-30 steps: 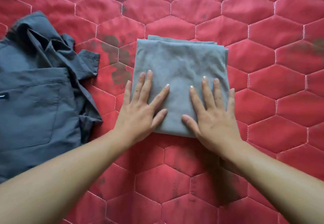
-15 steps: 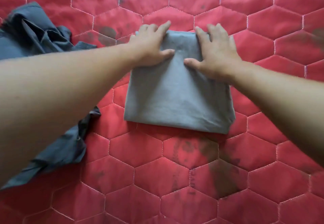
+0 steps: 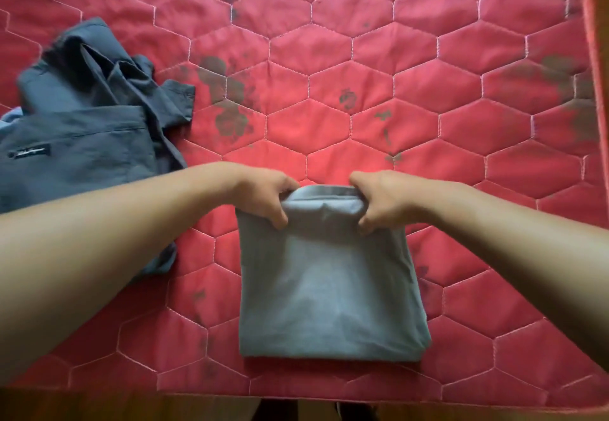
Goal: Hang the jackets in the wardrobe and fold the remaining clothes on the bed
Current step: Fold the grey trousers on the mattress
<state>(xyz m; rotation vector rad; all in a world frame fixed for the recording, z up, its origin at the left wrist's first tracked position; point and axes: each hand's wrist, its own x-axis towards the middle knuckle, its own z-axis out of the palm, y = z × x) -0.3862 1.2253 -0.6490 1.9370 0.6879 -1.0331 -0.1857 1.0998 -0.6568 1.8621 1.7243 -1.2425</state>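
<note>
The red quilted bed [image 3: 428, 91] carries a crumpled dark shirt [image 3: 82, 124] at its left edge, partly cut off by the frame. A folded grey garment [image 3: 329, 289] lies by the near edge. The left hand [image 3: 267, 196] and right hand [image 3: 379, 200] pinch its far corners, their fingertips hidden underneath.

Only one label shows — a small dark tag [image 3: 29, 153] on the dark shirt [image 3: 82, 130] at the bed's left edge — too blurred to read.

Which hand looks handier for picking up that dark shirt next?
Probably the left hand. The dark shirt lies crumpled on that side, much nearer to it. The right hand would have to cross over the grey cloth that both hands grip.
</note>
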